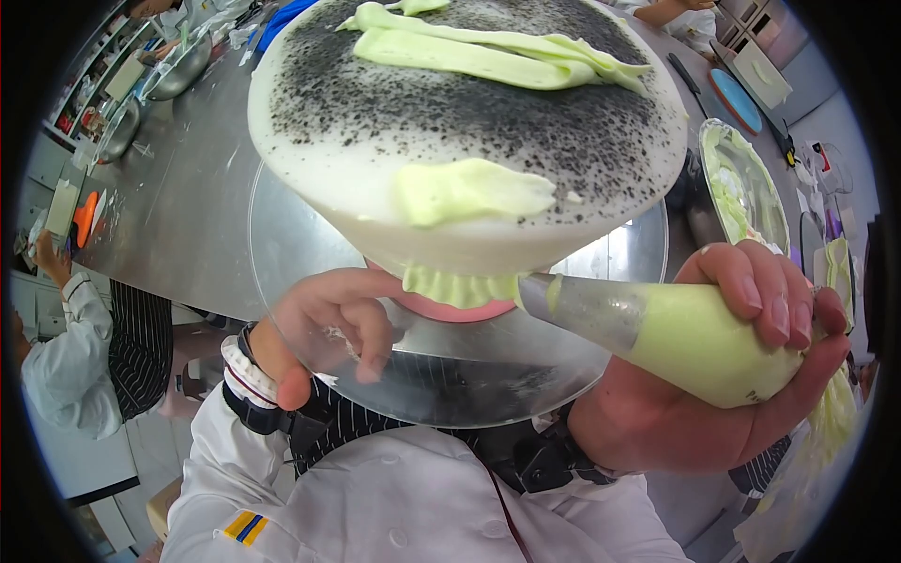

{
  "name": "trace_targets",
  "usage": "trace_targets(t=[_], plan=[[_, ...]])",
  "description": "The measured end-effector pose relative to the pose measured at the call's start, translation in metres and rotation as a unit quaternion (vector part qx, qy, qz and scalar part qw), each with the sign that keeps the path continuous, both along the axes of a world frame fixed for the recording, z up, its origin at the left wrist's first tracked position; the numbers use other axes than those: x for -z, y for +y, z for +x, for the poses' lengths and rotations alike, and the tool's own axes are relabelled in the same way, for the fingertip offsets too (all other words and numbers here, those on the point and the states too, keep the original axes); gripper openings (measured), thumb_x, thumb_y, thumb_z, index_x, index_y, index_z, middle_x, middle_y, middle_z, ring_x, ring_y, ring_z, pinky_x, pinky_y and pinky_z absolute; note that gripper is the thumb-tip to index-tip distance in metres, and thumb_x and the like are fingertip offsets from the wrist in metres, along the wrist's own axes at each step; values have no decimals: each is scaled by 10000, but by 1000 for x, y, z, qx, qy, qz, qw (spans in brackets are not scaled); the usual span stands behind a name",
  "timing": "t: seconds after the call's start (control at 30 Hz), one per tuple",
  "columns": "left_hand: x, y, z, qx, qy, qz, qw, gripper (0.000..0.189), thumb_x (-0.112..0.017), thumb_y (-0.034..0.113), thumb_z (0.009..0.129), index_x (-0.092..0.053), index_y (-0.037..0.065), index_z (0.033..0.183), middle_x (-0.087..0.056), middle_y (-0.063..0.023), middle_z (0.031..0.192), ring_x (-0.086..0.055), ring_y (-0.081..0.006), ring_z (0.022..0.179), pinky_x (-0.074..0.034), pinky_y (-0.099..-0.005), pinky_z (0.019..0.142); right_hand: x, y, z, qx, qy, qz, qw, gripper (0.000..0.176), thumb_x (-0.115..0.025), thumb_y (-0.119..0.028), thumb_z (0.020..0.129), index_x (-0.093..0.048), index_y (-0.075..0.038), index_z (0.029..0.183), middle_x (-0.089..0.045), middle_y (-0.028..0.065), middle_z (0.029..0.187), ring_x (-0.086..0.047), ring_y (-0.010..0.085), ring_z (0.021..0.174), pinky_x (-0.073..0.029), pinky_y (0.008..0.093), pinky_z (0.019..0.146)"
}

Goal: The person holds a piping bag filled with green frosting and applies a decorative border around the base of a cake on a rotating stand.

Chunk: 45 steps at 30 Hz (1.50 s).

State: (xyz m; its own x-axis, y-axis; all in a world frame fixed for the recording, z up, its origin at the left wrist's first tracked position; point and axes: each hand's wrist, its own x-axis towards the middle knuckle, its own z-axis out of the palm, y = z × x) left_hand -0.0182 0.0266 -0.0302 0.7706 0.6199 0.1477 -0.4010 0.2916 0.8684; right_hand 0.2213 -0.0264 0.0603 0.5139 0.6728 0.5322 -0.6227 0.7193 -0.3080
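My right hand (751, 366) is wrapped round a piping bag (704, 338) full of pale green cream. The metal tip of the bag (540, 298) meets the end of a ruffled green border (460, 286) on the lower side of a white cake (450, 239). Black speckles, green ribbons (479, 56) and a green smear (474, 190) cover its top. My left hand (338, 324) holds nothing, with its index finger stretched towards the pink base (455, 313) under the cake and its other fingers curled, apart from the thumb. It is at the edge of the clear round turntable plate (460, 408).
A bowl smeared with green cream (741, 188) stands right of the cake, with a blue disc (735, 100) behind it. Metal bowls (183, 70) and an orange tool (86, 219) lie left on the metal table (188, 206). Other people work at the left and far side.
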Motion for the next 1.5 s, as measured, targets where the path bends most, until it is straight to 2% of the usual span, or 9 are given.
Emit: trace_targets(t=[0.3,0.37,0.47,0.57,0.8,0.97,1.5], plan=[[0,2,0,12,25,-17,999,823,-812,513,533,-508,-92,1002,-570,-63,735,-519,-153,664,-384,-262,591,2,1,6,-7,-5,2,1000,148,-486,-190,900,-464,-52,947,-448,28,754,-463,116,757,-400,280,725],[5,5,-6,37,-4,-7,999,893,-820,465,560,-441,-120,1117,-577,-90,760,-528,-174,678,-390,-284,603,1,0,1,-6,-7,3,1000,150,-485,-190,900,-464,-50,951,-448,30,756,-462,117,759,-400,280,725],[12,4,-3,48,-58,1,997,946,-820,425,583,-369,-128,1205,-581,-109,778,-536,-196,691,-395,-308,617,1,-1,0,-6,-10,1,1000,151,-484,-188,901,-463,-47,952,-448,33,757,-461,119,761,-401,281,726],[14,7,-1,54,-62,16,996,975,-819,406,592,-328,-121,1248,-584,-118,796,-538,-203,699,-397,-317,625,2,0,5,-9,-9,0,1000,152,-483,-190,901,-464,-48,952,-447,31,757,-461,119,761,-403,282,728],[7,3,0,29,-31,-9,999,954,-822,435,568,-378,-118,1206,-582,-102,773,-534,-193,694,-395,-307,619,2,1,8,-16,-12,2,1000,150,-479,-191,903,-466,-50,952,-444,28,748,-459,120,761,-404,284,731],[0,1,1,20,15,-20,999,893,-818,470,549,-449,-110,1119,-579,-79,756,-524,-170,674,-389,-285,603,2,0,7,-13,-8,-3,1000,153,-477,-191,905,-467,-47,955,-444,29,747,-463,121,763,-405,285,730],[-8,4,8,36,12,-14,999,774,-804,507,559,-522,-75,983,-576,-59,752,-526,-152,679,-397,-270,607,2,2,10,-8,-19,-2,1000,180,-462,-201,915,-476,-28,963,-457,37,763,-470,123,770,-405,285,728]])
